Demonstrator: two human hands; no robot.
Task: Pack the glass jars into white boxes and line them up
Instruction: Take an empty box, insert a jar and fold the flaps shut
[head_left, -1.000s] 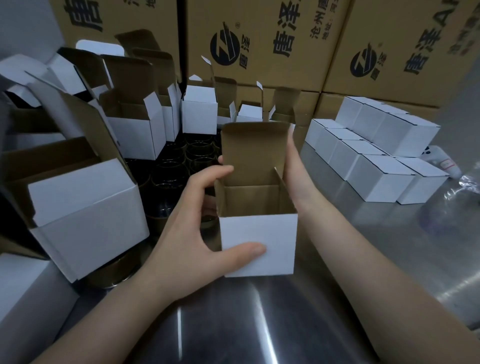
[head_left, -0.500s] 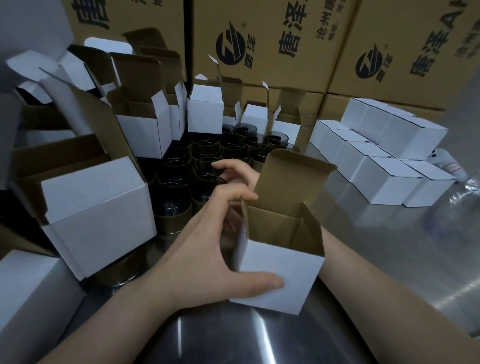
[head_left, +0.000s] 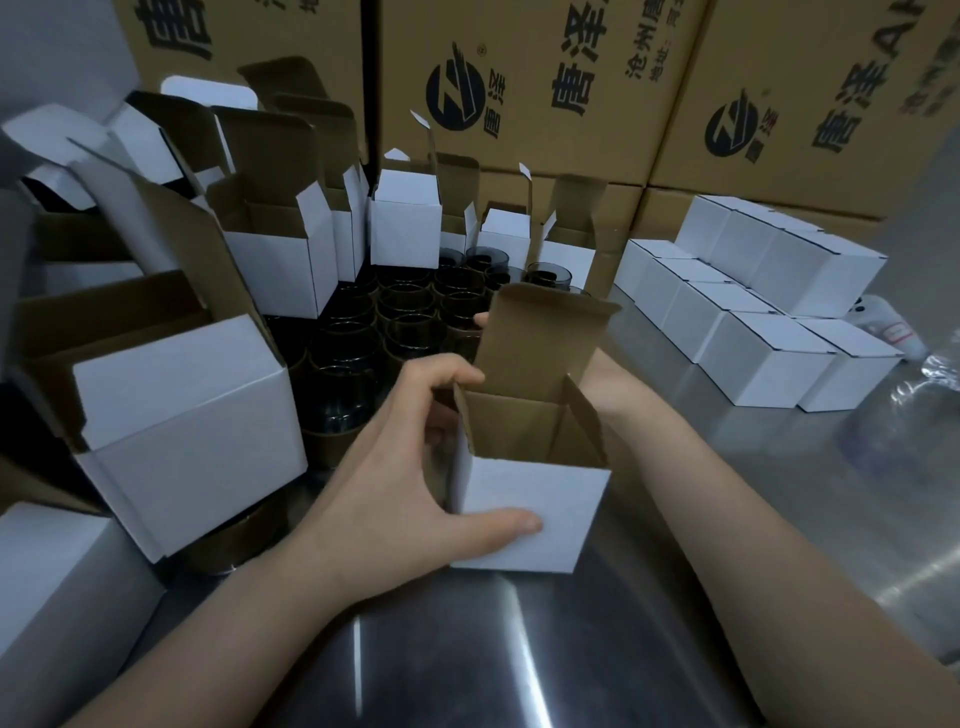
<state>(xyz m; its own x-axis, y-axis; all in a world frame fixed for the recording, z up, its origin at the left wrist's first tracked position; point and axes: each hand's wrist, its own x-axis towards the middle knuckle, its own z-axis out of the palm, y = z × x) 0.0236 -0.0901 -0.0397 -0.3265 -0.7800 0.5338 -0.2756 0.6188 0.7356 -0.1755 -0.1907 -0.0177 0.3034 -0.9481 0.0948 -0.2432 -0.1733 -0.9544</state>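
White box: open, flap raised, just in front of the glass jars.
Left hand grasps its front face and rim. Right hand is behind the flap; grasp state cannot be determined.

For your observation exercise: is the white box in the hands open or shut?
Open: the white box has its lid flap standing upright, leaving the brown inside exposed.

The left hand and right hand are bare. The left forearm, entering from seven o'clock, and the right forearm, from five o'clock, are uncovered to the frame edge. The left thumbnail is trimmed short.
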